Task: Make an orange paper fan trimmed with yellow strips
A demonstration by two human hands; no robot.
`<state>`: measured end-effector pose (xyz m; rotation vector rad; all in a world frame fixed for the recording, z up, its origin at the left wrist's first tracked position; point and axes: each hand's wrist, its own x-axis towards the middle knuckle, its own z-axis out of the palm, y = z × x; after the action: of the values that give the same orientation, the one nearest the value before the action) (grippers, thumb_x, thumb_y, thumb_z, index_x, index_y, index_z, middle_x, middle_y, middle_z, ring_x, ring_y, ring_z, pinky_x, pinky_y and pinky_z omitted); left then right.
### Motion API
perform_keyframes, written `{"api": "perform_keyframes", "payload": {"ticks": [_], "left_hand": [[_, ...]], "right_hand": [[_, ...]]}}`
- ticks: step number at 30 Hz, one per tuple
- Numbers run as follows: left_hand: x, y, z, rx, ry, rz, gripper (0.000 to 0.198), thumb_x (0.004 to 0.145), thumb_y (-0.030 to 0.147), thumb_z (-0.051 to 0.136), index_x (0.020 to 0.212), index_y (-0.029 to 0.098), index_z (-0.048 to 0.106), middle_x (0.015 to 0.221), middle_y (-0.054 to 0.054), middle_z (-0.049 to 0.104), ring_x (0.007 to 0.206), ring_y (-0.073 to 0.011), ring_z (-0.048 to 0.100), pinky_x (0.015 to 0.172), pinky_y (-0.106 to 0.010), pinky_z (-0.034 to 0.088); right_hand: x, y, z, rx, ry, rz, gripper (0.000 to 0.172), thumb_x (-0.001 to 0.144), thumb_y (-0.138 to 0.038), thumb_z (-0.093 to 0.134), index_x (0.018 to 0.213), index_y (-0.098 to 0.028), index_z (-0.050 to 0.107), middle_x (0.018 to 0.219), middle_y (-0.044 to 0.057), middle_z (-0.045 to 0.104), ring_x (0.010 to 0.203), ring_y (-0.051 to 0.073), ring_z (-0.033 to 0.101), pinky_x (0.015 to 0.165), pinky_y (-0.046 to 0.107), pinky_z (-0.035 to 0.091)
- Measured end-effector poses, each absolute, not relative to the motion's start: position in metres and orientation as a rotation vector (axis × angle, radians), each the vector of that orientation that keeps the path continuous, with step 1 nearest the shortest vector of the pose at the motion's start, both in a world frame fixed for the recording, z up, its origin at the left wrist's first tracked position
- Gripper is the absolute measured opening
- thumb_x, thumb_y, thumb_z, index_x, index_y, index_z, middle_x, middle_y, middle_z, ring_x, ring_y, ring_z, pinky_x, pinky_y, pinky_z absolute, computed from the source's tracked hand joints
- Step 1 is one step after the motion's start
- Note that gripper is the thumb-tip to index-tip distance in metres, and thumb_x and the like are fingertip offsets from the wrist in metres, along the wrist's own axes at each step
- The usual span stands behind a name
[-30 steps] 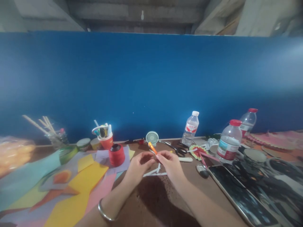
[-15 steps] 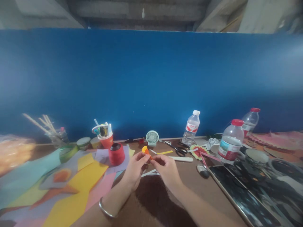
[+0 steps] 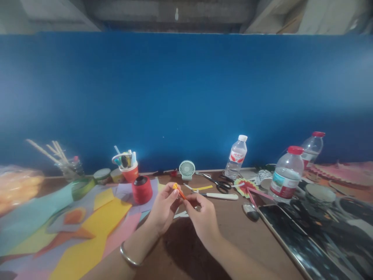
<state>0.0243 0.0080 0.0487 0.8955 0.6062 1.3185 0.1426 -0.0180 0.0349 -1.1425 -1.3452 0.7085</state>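
Between my two hands is a small orange and yellow piece of folded or rolled paper (image 3: 180, 192), held above the brown table (image 3: 233, 237). My left hand (image 3: 164, 206) pinches its yellow upper end between thumb and fingers. Gripping the orange lower end is my right hand (image 3: 202, 216), fingers curled in. White paper strips (image 3: 183, 214) lie on the table just behind and below the hands. A white-handled craft knife (image 3: 223, 196) rests beyond my right hand, with a yellow paper strip (image 3: 203, 188) behind it.
To the left spread coloured paper sheets (image 3: 105, 217), a red thread spool (image 3: 142, 190) and a cup of pens (image 3: 129, 171). A mini fan (image 3: 187, 169) and black scissors (image 3: 223, 187) stand or lie behind. Bottles (image 3: 287, 175), a paper rosette (image 3: 246, 187) and a phone (image 3: 294, 237) are on the right.
The yellow end of the paper, flared out before, now shows smaller and narrower between my left fingertips. My hands have turned slightly, and the view has shifted a little.
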Motion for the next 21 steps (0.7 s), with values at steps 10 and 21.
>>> {"api": "perform_keyframes", "payload": {"ticks": [10,21], "left_hand": [[0.0220,0.0130,0.0478,0.835,0.621,1.313,0.017,0.072,0.028,0.066,0.085,0.018,0.062,0.071,0.003,0.056,0.060,-0.0070,0.052,0.058,-0.018,0.045],[0.0245,0.0094,0.0482,0.867,0.656,1.331,0.023,0.069,0.020,0.068,0.091,0.017,0.063,0.083,-0.002,0.062,0.074,-0.0121,0.058,0.069,-0.023,0.047]], "right_hand": [[0.1427,-0.0183,0.0335,-1.086,-1.320,0.867,0.010,0.071,-0.024,0.059,0.078,-0.017,0.060,0.069,0.001,0.064,0.063,0.017,0.058,0.059,0.026,0.045],[0.1439,-0.0167,0.0327,-1.110,-1.327,0.816,0.010,0.071,-0.026,0.060,0.075,-0.017,0.061,0.069,0.001,0.065,0.063,0.017,0.058,0.059,0.025,0.044]]}}
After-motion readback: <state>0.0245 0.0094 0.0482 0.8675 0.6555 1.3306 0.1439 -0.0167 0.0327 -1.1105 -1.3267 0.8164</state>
